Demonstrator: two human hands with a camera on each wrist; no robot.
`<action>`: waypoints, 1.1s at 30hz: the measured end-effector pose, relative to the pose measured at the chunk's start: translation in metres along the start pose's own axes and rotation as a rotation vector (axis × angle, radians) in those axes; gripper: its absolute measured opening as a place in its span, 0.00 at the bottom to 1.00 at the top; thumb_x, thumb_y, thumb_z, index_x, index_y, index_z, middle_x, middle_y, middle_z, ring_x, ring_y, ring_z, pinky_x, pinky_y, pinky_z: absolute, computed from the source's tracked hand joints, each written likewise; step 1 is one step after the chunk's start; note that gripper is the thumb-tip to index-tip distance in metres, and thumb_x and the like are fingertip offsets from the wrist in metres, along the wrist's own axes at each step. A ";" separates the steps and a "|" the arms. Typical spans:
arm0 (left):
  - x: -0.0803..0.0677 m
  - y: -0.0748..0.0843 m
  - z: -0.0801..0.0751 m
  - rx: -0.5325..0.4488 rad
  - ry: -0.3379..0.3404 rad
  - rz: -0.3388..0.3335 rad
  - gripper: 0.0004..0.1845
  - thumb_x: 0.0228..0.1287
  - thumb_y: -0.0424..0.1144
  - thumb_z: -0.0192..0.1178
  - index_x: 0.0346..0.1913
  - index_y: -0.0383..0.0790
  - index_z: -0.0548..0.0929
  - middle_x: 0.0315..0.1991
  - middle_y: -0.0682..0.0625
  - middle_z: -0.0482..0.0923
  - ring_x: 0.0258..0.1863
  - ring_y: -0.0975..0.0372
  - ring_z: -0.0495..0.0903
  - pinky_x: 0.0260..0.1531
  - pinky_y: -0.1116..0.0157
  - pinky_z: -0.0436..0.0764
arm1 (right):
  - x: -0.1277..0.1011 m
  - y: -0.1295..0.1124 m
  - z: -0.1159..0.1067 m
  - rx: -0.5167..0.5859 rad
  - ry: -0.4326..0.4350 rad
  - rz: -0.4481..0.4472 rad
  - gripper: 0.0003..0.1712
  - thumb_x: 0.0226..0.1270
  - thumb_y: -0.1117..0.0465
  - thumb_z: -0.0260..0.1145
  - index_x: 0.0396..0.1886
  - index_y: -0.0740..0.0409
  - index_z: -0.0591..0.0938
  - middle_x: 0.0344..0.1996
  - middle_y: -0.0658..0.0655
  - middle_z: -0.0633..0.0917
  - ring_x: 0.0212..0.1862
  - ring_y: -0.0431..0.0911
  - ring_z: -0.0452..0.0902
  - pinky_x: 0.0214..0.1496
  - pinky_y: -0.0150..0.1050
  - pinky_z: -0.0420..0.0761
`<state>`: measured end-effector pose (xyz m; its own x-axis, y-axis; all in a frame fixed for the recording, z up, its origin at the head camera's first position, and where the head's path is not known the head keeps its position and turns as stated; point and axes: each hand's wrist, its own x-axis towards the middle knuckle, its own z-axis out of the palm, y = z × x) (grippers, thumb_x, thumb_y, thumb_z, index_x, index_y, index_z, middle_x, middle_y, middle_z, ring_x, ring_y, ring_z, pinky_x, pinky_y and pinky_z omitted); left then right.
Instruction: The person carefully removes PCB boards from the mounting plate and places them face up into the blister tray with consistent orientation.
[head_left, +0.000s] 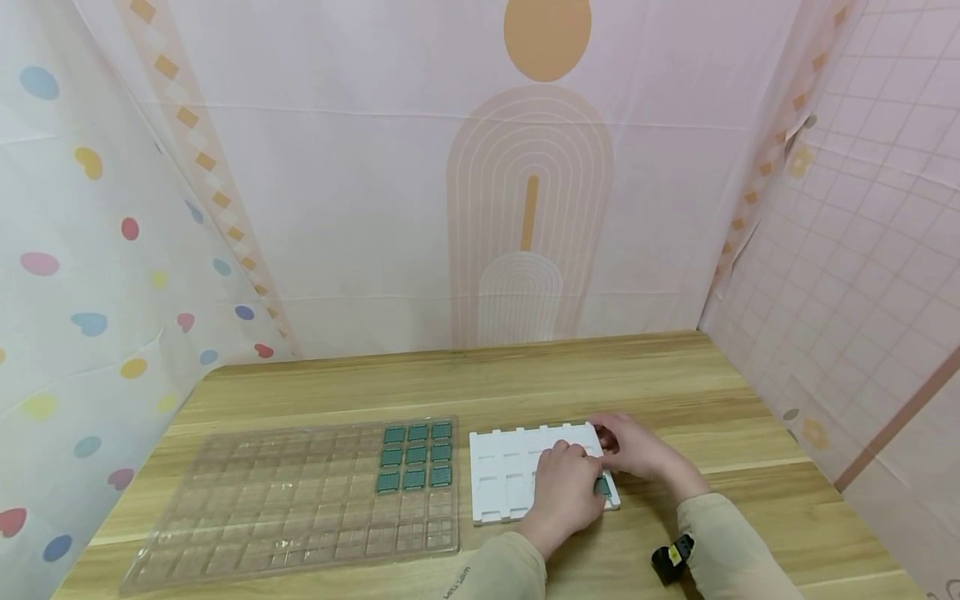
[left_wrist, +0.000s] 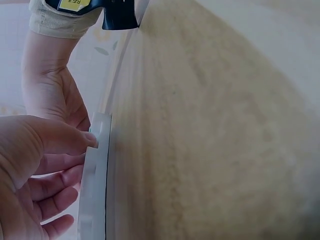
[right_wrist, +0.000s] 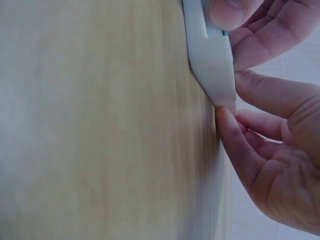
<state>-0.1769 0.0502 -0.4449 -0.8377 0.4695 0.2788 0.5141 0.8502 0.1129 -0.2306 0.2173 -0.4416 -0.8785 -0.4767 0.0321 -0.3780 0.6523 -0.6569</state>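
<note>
A white tray [head_left: 487, 462] with shallow rectangular recesses lies on the table. My left hand [head_left: 566, 487] lies over its right part, thumb [left_wrist: 75, 137] on the tray near its side edge and the other fingers spread loosely over the top. Beside those fingers shows a small green square chip [head_left: 602, 486], partly covered. My right hand [head_left: 637, 450] pinches the tray's far right corner, with the thumb [right_wrist: 255, 87] on the top side and the index finger [right_wrist: 232, 130] at the lower edge. The left fingers hide much of the tray's right side.
Left of the white tray lies a long clear plastic tray [head_left: 300, 500] with many pockets. Several green chips [head_left: 415, 455] sit in its far right pockets. Both trays rest on a wooden table [head_left: 360, 387], with patterned cloth [head_left: 360, 208] hanging behind and at the sides.
</note>
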 end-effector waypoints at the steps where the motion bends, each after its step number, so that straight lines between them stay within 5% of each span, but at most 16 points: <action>1: 0.000 0.000 0.000 -0.001 0.003 -0.001 0.10 0.45 0.46 0.73 0.21 0.52 0.80 0.26 0.55 0.75 0.32 0.59 0.72 0.29 0.64 0.68 | 0.000 0.000 0.000 0.001 -0.001 -0.003 0.33 0.60 0.65 0.74 0.61 0.74 0.73 0.48 0.61 0.77 0.45 0.48 0.73 0.44 0.38 0.78; 33: -0.009 -0.003 -0.012 -0.099 0.065 0.015 0.07 0.46 0.46 0.73 0.27 0.52 0.86 0.27 0.57 0.77 0.31 0.61 0.71 0.31 0.66 0.69 | 0.000 0.000 -0.001 0.011 -0.014 -0.002 0.33 0.59 0.66 0.74 0.61 0.74 0.72 0.47 0.60 0.77 0.45 0.48 0.73 0.44 0.39 0.78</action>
<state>-0.1683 0.0406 -0.4365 -0.8175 0.4631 0.3423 0.5451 0.8140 0.2005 -0.2306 0.2177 -0.4411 -0.8735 -0.4863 0.0229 -0.3765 0.6449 -0.6651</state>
